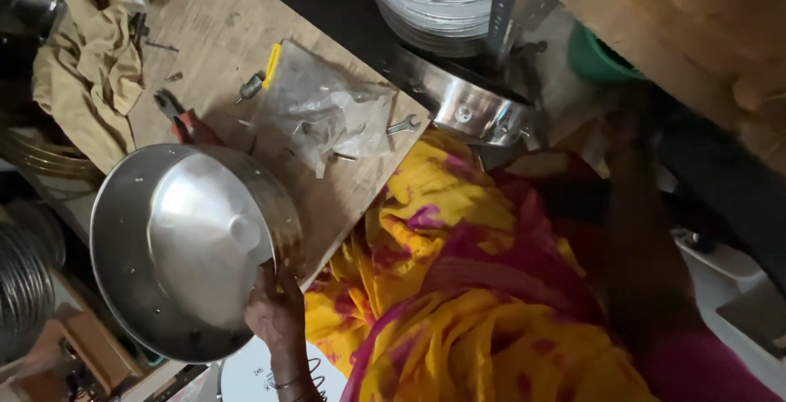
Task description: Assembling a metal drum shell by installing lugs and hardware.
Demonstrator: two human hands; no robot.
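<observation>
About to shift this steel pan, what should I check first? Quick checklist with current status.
1. Left hand gripping the rim of the steel pan: ok.
2. Cone-shaped insert inside the pan: ok.
3. Pan fully over the wooden board: not ok, most of it hangs past the edge.
4. Red-handled pliers clear of the pan: not ok, they lie right at its rim.
5. Right hand free: cannot tell, the right arm reaches into shadow.
</observation>
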